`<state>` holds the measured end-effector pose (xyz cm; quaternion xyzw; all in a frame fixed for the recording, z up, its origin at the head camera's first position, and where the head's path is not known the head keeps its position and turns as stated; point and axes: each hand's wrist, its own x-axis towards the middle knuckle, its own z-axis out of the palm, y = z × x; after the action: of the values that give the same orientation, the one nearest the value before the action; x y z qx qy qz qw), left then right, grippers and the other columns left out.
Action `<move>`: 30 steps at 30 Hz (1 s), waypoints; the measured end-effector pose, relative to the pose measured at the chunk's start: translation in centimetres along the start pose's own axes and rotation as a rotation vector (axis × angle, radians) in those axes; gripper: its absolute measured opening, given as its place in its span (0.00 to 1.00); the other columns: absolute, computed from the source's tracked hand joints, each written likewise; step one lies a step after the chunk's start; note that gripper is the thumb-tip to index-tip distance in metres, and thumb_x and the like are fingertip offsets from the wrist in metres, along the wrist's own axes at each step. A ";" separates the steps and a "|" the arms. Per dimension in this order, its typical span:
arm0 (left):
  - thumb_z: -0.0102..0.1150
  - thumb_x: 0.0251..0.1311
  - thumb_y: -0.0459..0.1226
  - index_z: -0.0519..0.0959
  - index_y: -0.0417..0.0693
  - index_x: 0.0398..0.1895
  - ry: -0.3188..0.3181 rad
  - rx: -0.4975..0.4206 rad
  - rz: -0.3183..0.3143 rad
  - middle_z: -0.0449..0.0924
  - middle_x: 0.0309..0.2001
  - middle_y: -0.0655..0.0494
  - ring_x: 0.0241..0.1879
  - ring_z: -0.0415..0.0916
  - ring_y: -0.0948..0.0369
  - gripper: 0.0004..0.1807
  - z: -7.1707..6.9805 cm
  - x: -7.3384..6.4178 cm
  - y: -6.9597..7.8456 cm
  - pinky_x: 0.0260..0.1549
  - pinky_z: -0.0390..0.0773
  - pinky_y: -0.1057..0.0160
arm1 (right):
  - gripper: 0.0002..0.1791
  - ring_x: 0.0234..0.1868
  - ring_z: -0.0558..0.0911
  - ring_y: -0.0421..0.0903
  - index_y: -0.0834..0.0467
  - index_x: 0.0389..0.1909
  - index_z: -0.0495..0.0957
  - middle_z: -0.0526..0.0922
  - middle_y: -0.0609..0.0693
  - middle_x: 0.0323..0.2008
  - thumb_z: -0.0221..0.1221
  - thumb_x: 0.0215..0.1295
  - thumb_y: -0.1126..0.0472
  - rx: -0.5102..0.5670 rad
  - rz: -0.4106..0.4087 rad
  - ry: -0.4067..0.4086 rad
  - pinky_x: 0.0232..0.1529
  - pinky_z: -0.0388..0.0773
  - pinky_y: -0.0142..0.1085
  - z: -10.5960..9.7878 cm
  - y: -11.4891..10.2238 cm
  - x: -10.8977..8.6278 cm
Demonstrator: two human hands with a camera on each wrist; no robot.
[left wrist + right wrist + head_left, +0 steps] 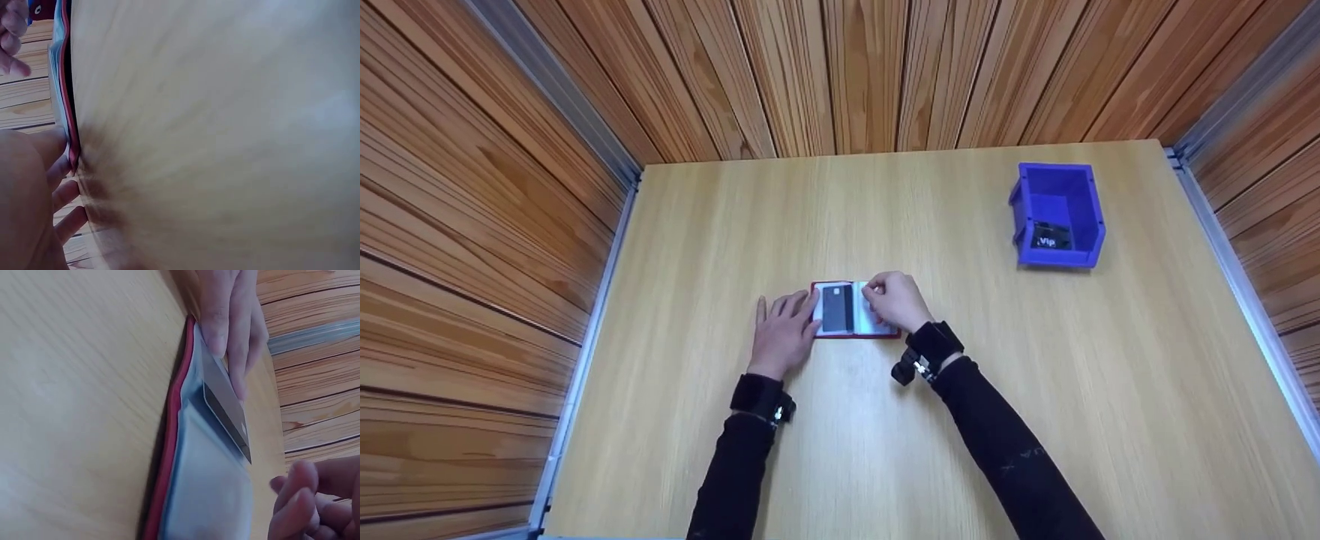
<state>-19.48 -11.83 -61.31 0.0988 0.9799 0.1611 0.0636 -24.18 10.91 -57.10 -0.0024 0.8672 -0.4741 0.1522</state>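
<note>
A small red card holder (876, 335) lies unfolded on the table, with clear plastic sleeves inside. On its left half is a dark grey bank card (837, 309) with a chip; in the right wrist view one long edge of the card (228, 416) stands raised near the fold. My left hand (782, 337) rests at the holder's left edge, fingers extended, the thumb by the lower corner. Over the right half hovers my right hand (901, 300), its fingers loosely bent. The right wrist view shows nothing between those fingertips (304, 475), apart from the clear sleeve (208, 495).
A blue plastic bin (1057, 259) stands at the back right of the table, with a black card marked "Vip" (1051, 236) inside. Wood-patterned walls (866, 75) rise behind and at both sides of the table (720, 225). Each wrist wears a black camera strap (934, 345).
</note>
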 end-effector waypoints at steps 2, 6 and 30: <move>0.45 0.79 0.53 0.59 0.64 0.82 -0.005 -0.002 -0.002 0.62 0.79 0.56 0.78 0.57 0.50 0.31 0.1 0.0 0.1 0.80 0.37 0.34 | 0.12 0.12 0.77 0.38 0.69 0.43 0.85 0.79 0.46 0.16 0.59 0.74 0.63 0.037 0.050 -0.032 0.12 0.73 0.26 0.3 0.1 -0.1; 0.45 0.79 0.53 0.58 0.63 0.82 -0.007 -0.009 0.004 0.62 0.79 0.55 0.78 0.58 0.50 0.32 0.1 0.1 0.1 0.79 0.37 0.34 | 0.12 0.11 0.75 0.37 0.70 0.41 0.85 0.77 0.46 0.15 0.59 0.74 0.63 0.141 0.164 -0.069 0.11 0.74 0.27 1.1 0.2 0.0; 0.45 0.79 0.52 0.60 0.61 0.82 0.012 0.000 0.012 0.64 0.78 0.54 0.78 0.58 0.49 0.31 0.1 -0.1 0.1 0.79 0.40 0.32 | 0.14 0.08 0.71 0.37 0.63 0.22 0.84 0.70 0.44 0.08 0.64 0.69 0.63 0.208 0.351 0.021 0.08 0.67 0.27 3.3 -0.1 0.7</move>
<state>-19.37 -11.70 -61.37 0.1037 0.9797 0.1620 0.0567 -24.01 8.03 -58.94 0.1694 0.8023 -0.5272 0.2229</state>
